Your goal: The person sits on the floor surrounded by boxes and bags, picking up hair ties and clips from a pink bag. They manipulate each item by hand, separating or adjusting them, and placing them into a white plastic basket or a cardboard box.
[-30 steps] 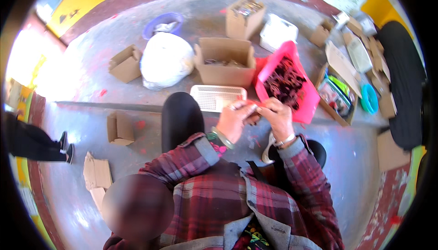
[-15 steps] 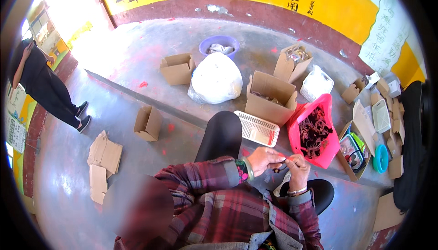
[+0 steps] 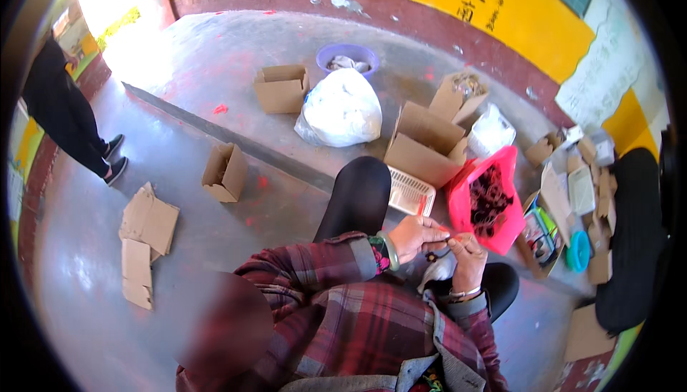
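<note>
Pinching a small dark loop (image 3: 438, 254), left hand (image 3: 415, 237) and right hand (image 3: 466, 256) grip above grey concrete floor (image 3: 215, 84); yellow wall (image 3: 515, 6) behind.

pink tray (image 3: 458, 202) | white bag (image 3: 340, 109) | red plaid sleeve (image 3: 315, 270) | purple basin (image 3: 348, 54)

Small dark item (image 3: 438, 252) between left hand (image 3: 415, 237) and right hand (image 3: 466, 255): too small to ID. Bystander (image 3: 61, 109) cut off at pic edge. Pink tray (image 3: 472, 192) contents indistinct.
</note>
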